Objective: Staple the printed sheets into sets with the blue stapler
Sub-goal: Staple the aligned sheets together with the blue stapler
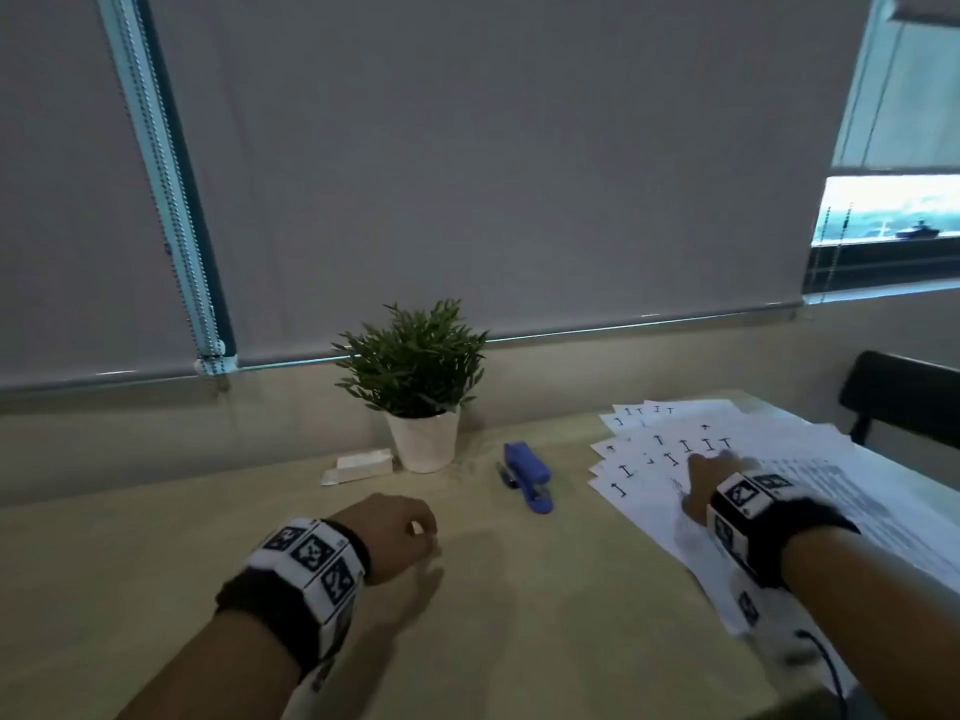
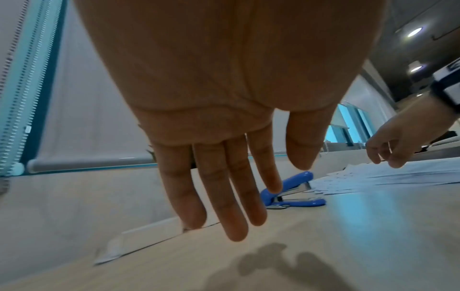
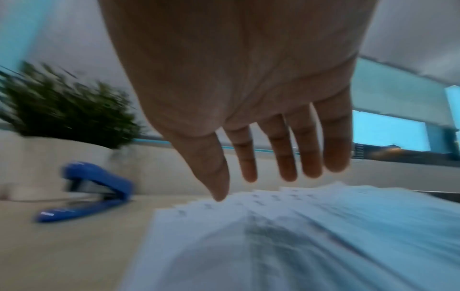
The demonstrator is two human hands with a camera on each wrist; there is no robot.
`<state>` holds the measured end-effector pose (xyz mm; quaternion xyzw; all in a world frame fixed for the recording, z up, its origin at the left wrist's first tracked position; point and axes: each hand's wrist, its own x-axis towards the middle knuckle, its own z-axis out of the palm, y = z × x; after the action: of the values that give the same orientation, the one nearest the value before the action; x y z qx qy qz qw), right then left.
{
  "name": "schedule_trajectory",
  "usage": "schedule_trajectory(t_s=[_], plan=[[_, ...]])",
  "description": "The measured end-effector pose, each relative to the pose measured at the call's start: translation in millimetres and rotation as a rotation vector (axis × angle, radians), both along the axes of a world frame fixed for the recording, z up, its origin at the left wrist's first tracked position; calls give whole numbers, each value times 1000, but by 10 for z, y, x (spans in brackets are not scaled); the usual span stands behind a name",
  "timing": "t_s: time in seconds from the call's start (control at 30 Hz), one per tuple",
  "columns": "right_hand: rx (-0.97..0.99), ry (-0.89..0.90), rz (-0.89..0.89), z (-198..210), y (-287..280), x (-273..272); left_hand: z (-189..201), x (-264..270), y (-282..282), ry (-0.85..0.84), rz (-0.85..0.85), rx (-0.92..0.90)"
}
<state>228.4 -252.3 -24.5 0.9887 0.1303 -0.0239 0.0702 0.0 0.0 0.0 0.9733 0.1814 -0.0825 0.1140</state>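
Note:
The blue stapler point(image 1: 527, 476) lies on the beige table point(image 1: 519, 615) between my hands, its mouth slightly agape point(image 2: 293, 194) point(image 3: 92, 189). Printed sheets point(image 1: 779, 475) are fanned out in an overlapping spread at the right, with black marks along their corners point(image 3: 273, 226). My right hand point(image 1: 709, 478) hovers just over the fanned sheets, fingers straight and spread, holding nothing point(image 3: 261, 167). My left hand point(image 1: 395, 532) hangs above bare table left of the stapler, fingers relaxed and empty point(image 2: 224, 187).
A potted green plant point(image 1: 418, 387) in a white pot stands behind the stapler near the wall. A small white box point(image 1: 361, 466) lies left of the pot. A black chair back point(image 1: 904, 394) shows past the table's far right edge.

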Motion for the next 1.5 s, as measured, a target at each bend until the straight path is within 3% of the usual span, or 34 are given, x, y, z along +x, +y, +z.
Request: schedule_trajectory(t_s=[0.1, 0.27, 0.5, 0.73, 0.97, 1.1, 1.27, 1.3, 1.37, 1.43, 1.5], plan=[[16, 56, -183, -192, -312, 253, -36, 118, -161, 34, -35, -21], [-35, 149, -126, -62, -575, 161, -79, 293, -340, 44, -83, -21], [-33, -28, -27, 55, -503, 104, -105, 278, -459, 49, -79, -44], [218, -315, -22, 503, -250, -454, -25, 167, -362, -76, -63, -124], [257, -568, 353, 772, 106, -1607, -73, 87, -366, -452, 195, -627], [374, -618, 586, 712, 233, -2168, -76, -15, -368, -497, 270, -762], [275, -376, 734, 285, 394, -2363, -11, -182, -319, -654, 386, -1296], [248, -354, 745, 199, 423, -2354, 10, -212, -318, -673, 386, -1332], [223, -363, 849, 75, 451, -2326, 7, -242, -344, -725, 342, -1249], [315, -412, 926, 73, 419, -2314, -53, -237, -329, -780, 330, -1051], [421, -467, 886, 129, 368, -2222, -128, -231, -306, -815, 344, -951]])
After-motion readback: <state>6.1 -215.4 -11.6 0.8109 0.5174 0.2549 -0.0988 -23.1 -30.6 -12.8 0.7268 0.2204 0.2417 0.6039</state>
